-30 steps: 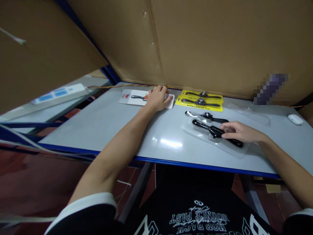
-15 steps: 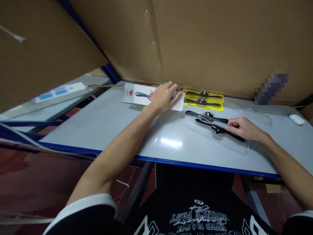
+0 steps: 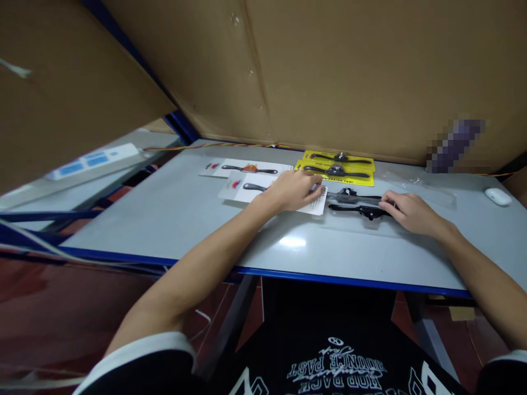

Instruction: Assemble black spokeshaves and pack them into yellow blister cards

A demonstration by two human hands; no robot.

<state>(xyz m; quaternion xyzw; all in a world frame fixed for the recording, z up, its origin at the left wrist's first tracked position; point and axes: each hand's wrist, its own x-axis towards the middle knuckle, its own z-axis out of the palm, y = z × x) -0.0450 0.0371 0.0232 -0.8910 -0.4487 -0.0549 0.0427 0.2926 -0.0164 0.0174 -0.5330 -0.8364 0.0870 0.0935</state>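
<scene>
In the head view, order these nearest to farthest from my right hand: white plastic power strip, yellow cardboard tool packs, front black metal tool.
From your right hand:
1. Front black metal tool: at the fingertips.
2. Yellow cardboard tool packs: farther back, leftward.
3. White plastic power strip: far left.

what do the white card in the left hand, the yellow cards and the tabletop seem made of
White card: probably thin cardboard, matte, judging by its flat printed face.
Yellow cards: likely cardboard too, printed with black lettering.
Tabletop: smooth, glossy, mirroring a bright light; laminate or painted metal, unclear.
</scene>
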